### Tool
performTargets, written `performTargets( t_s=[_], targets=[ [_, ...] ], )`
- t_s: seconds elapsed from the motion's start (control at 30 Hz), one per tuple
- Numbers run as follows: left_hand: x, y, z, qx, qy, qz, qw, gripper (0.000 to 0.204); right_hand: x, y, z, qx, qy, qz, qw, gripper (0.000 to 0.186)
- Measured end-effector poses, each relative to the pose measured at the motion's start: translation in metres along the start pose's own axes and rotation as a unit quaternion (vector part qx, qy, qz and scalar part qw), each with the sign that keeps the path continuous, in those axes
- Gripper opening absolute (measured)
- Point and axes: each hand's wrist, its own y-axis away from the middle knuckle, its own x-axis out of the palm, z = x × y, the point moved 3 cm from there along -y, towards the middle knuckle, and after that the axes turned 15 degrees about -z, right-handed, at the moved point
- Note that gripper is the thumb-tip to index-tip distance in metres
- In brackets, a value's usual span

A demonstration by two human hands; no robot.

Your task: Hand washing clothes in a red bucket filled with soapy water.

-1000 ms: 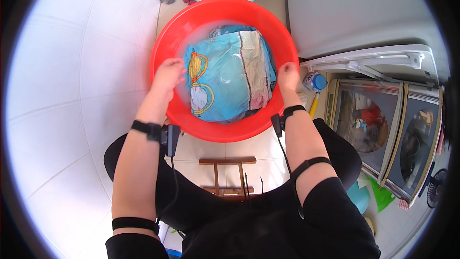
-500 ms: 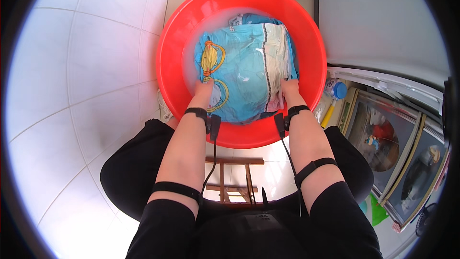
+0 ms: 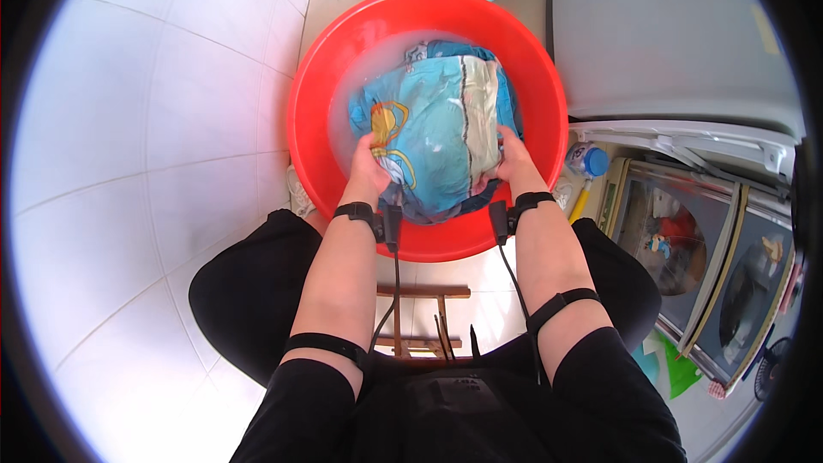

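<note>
Tiled floor, red basin; wet blue cloth between left fingers and right fingers, sides grasped.

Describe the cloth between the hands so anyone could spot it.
Find the big round red basin at upper centre. In its cloudy water, the light-blue cloth lies between the left hand and the right hand. A cream band edged by a dark line, plus a yellow print, sets it apart from the darker blue fabric beyond it.

Red basin: smooth, glossy plastic. Cloth: wrinkled, wet sheen. Frame: wood, seemingly matt.
</note>
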Motion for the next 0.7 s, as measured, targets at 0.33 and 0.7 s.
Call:
performTargets(
  t_s=[0.33, 0.7],
  targets=[
    [0.036, 0.208, -0.021, 0.138, -0.223, 0.151, 0.953, 0.030, 0.006, 0.212, 0.040, -0.202, 0.074, 0.221, 0.951, 0.031],
    [0.102, 0.460, -0.041, 0.304, -0.208, 0.329, 0.870, 0.070, -0.003, 0.469, 0.120, -0.323, -0.066, 0.393, 0.858, 0.035]
  ],
)
